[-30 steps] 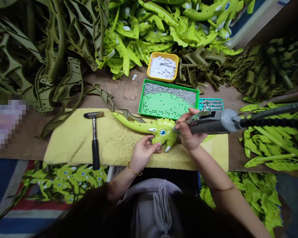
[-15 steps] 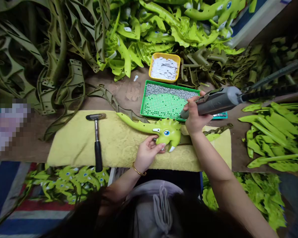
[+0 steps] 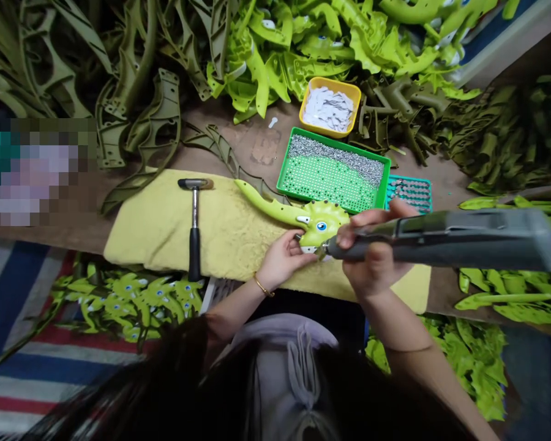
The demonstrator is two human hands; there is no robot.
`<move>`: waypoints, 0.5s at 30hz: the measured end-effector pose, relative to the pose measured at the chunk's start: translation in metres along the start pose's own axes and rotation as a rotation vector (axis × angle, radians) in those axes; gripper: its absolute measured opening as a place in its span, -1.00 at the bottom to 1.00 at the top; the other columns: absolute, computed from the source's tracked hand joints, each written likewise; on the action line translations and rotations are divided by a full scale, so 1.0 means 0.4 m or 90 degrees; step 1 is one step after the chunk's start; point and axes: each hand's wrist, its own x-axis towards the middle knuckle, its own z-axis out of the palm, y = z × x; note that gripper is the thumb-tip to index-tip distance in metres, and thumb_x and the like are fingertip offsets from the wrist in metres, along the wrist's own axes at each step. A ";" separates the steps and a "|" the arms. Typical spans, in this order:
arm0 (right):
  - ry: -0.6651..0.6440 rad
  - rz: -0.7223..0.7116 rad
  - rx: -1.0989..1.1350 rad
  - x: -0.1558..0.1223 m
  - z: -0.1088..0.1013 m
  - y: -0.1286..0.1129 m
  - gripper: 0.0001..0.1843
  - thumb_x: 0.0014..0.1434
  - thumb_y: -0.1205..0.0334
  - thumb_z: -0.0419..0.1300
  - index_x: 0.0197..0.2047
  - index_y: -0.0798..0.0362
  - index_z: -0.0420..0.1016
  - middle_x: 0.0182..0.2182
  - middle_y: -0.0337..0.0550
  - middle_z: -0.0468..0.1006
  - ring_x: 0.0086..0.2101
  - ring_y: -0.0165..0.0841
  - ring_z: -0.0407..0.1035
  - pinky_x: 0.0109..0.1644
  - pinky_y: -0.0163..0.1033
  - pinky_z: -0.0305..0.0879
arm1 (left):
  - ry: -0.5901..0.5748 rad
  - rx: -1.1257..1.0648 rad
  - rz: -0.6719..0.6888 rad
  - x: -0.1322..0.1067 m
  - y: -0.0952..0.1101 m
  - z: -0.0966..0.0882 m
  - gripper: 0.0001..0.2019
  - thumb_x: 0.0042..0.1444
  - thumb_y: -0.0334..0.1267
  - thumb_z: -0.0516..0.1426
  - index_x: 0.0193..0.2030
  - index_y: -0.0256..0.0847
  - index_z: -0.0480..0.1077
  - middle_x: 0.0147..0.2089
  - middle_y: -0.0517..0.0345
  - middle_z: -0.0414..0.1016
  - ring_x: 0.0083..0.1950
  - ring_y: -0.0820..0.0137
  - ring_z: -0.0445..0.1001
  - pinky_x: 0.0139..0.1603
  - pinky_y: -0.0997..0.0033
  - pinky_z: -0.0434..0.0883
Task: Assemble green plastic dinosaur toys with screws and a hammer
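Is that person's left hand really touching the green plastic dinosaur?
Touching: the head view shows the left hand pressed against the head of the lime-green plastic dinosaur, with no gap between them.

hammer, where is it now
In the head view, the hammer lies on the yellow towel, left of the green plastic dinosaur piece and the person's left hand.

**Inspection note: obscured and unresolved items at the bench**

Pixelated patch at 9 o'clock: contents unreadable. Rotary tool at 3 o'clock runs past the frame edge. Right hand covers the lower head of the green plastic dinosaur. Small pieces in the teal tray at 2 o'clock: too small to identify. Plastic parts heap at 12 o'clock: cut off by the top edge.
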 end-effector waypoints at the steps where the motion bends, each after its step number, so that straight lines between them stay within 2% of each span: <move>1: -0.024 0.017 0.009 -0.022 0.007 -0.002 -0.55 0.11 0.00 0.25 0.08 -0.23 0.36 -0.31 -0.30 0.48 -0.60 -0.57 0.30 -0.57 -0.37 0.35 | -0.004 0.003 0.008 0.000 0.001 0.001 -0.38 -0.37 -0.32 0.43 -0.13 -0.23 0.27 -0.39 0.30 0.50 -0.31 0.43 0.57 -0.16 0.42 0.48; 4: -0.058 0.027 0.026 -0.063 0.016 0.011 -0.52 0.11 0.06 0.27 0.11 -0.22 0.35 -0.28 -0.28 0.47 -0.55 -0.55 0.35 -0.50 -0.35 0.41 | -0.014 -0.002 0.027 -0.001 0.005 0.004 -0.40 -0.40 -0.33 0.42 -0.17 -0.23 0.27 -0.44 0.36 0.44 -0.34 0.45 0.54 -0.21 0.45 0.45; 10: -0.082 0.002 0.023 -0.073 0.013 0.040 -0.51 0.12 0.14 0.27 0.13 -0.20 0.34 -0.25 -0.26 0.49 -0.50 -0.53 0.37 -0.46 -0.32 0.42 | -0.015 0.005 0.038 -0.003 0.008 0.004 -0.44 -0.39 -0.34 0.40 -0.19 -0.25 0.29 -0.56 0.47 0.29 -0.51 0.56 0.40 -0.43 0.57 0.32; 13: -0.103 0.011 -0.005 -0.088 -0.003 0.053 -0.50 0.11 0.12 0.27 0.13 -0.22 0.32 -0.30 -0.28 0.48 -0.51 -0.50 0.36 -0.45 -0.30 0.42 | -0.005 0.002 0.042 -0.003 0.006 0.006 -0.44 -0.41 -0.33 0.38 -0.19 -0.25 0.29 -0.53 0.43 0.34 -0.50 0.55 0.40 -0.42 0.55 0.33; 15: -0.130 0.048 -0.039 -0.104 -0.016 0.062 -0.49 0.10 0.06 0.27 0.12 -0.25 0.29 -0.33 -0.30 0.47 -0.49 -0.47 0.38 -0.42 -0.27 0.44 | 0.011 -0.001 0.051 -0.004 0.004 0.009 -0.43 -0.42 -0.33 0.38 -0.20 -0.24 0.28 -0.54 0.44 0.34 -0.51 0.55 0.40 -0.40 0.53 0.35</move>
